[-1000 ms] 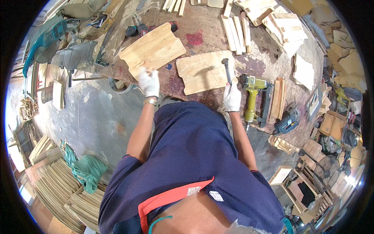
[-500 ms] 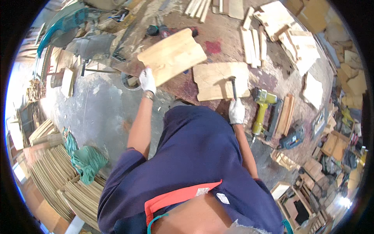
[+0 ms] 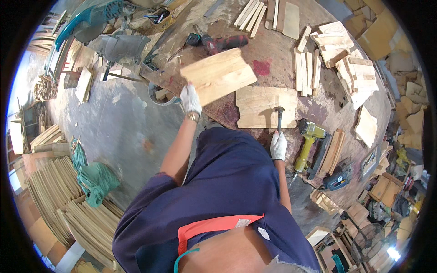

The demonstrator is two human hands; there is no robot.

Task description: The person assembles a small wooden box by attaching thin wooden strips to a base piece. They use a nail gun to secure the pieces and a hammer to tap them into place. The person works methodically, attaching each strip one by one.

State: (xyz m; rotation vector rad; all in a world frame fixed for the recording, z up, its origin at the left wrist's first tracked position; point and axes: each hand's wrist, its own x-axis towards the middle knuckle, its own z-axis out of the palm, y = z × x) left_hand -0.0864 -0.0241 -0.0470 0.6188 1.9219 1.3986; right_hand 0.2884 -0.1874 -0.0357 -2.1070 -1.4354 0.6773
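My gloved left hand (image 3: 190, 99) grips the near left corner of a pale wooden board (image 3: 218, 75) with a wavy-cut end, tilted above the worktable. In my gloved right hand (image 3: 278, 146) is a hammer (image 3: 279, 119), held by its handle with the dark head pointing away from me. Under the hammer head, a second wooden board (image 3: 255, 105) with shaped edges lies flat on the table; whether the head touches it I cannot tell. Just right of that hand lies a yellow-green nail gun (image 3: 311, 136).
A red cordless drill (image 3: 223, 44) lies beyond the raised board. Wooden strips (image 3: 307, 73) and stacked boards (image 3: 357, 75) fill the far right. A blue jigsaw (image 3: 337, 179) lies right of the nail gun. At far left stands a teal saw (image 3: 91, 25); a ring-shaped container (image 3: 159, 101) sits by the table edge.
The view has shifted, so the table's things appear lower and a little to the right. My left hand still holds its board, now at a slightly different tilt; the right keeps the hammer.
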